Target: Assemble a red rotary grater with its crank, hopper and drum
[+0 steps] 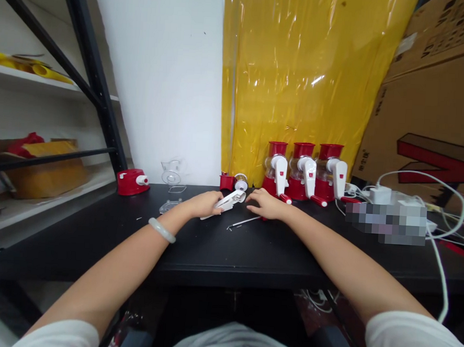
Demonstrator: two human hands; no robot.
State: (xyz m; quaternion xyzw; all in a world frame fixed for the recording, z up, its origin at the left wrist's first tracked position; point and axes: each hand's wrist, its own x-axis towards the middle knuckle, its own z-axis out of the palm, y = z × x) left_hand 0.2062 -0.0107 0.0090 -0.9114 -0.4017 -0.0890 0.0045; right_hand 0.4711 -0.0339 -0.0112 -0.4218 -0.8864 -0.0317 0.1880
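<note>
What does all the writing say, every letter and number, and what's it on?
"V" or "N", I can't be sure: big red letter on the brown cardboard box.
Black letters higher on that box: turned, too blurred to be sure.
Small black characters along its left side: too small.
Small red squares on the white plastic crank handles: no readable words.
White plastic piece in the left hand: no writing visible.

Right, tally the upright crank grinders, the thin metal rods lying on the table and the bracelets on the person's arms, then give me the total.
Upright crank grinders: 3
Thin metal rod: 1
Bracelet: 1
Total: 5
</note>
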